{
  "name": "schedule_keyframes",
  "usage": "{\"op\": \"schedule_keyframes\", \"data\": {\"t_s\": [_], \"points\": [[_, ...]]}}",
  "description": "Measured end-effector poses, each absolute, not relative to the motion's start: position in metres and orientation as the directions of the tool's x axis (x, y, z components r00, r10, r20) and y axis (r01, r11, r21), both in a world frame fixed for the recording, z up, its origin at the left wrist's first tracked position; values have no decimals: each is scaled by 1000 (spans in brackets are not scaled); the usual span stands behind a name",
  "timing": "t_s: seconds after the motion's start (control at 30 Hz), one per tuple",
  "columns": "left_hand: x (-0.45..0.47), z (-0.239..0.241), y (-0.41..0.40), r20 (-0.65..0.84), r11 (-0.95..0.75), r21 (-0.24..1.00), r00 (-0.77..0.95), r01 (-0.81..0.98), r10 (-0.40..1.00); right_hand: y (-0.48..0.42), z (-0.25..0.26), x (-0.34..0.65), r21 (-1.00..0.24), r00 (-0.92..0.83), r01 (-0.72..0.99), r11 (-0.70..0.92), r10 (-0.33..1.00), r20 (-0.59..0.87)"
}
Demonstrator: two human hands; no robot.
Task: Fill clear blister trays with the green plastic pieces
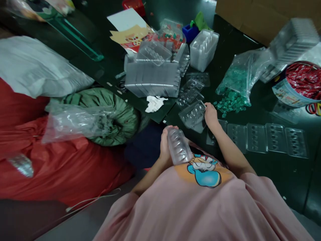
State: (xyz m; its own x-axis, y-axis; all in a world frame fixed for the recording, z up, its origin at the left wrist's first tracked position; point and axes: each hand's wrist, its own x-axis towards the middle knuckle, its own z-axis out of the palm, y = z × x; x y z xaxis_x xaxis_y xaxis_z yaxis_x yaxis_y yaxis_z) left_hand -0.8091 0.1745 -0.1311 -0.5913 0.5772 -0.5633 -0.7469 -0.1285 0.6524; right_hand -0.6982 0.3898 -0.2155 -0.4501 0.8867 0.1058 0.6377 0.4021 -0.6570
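My left hand (165, 142) is wrapped round a stack of clear plastic blister trays (178, 145), held upright against my shirt. With my right hand (211, 115) I grip the edge of a single clear blister tray (192, 114), tilted over the table edge. Several loose trays (192, 95) overlap just beyond it. To the right, a row of clear trays (257, 137) lies flat on the dark table. A heap of small green translucent pieces (232, 104) spills from a clear plastic bag (237, 78) beside my right hand.
Large stacks of clear trays (152, 78) stand ahead, with a crumpled white tissue (154, 103) in front. A tub of red wrapped pieces (304, 80) is at the right, near a cardboard box (265, 18). Red sacks (75, 167) and a green bundle (100, 115) lie at my left.
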Motion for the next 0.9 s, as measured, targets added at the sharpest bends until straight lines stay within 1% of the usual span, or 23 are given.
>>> {"op": "schedule_keyframes", "data": {"t_s": [0.07,0.13,0.17,0.23,0.3,0.37,0.43,0.53,0.73,0.8,0.9], "points": [[-809,-130,174,-565,-123,643,-577,-756,590,385,-212,-700,-605,-434,678,418,892,130],[-808,-129,174,-558,-91,639,-542,-764,628,374,-202,-701,-605,-440,652,457,878,189],[-808,-129,174,-552,-70,641,-522,-764,650,367,-195,-701,-637,-469,599,485,857,211],[-807,-128,176,-533,-27,657,-489,-754,690,348,-180,-704,-745,-585,414,523,780,223],[-807,-128,179,-511,9,689,-477,-725,715,330,-168,-708,-844,-703,216,490,678,214],[-806,-128,182,-487,37,730,-481,-682,729,315,-160,-713,-888,-745,117,445,631,218],[-806,-128,183,-460,50,766,-492,-641,739,307,-157,-717,-892,-739,93,441,631,235],[-805,-129,184,-426,60,800,-495,-597,757,303,-157,-718,-878,-725,100,468,638,258],[-803,-130,185,-427,95,819,-490,-567,760,304,-157,-712,-814,-728,59,578,583,362],[-802,-130,185,-427,91,820,-498,-565,755,305,-159,-711,-819,-727,48,572,582,364],[-800,-128,186,-415,85,822,-490,-563,766,307,-163,-709,-849,-735,44,526,593,329]]}}
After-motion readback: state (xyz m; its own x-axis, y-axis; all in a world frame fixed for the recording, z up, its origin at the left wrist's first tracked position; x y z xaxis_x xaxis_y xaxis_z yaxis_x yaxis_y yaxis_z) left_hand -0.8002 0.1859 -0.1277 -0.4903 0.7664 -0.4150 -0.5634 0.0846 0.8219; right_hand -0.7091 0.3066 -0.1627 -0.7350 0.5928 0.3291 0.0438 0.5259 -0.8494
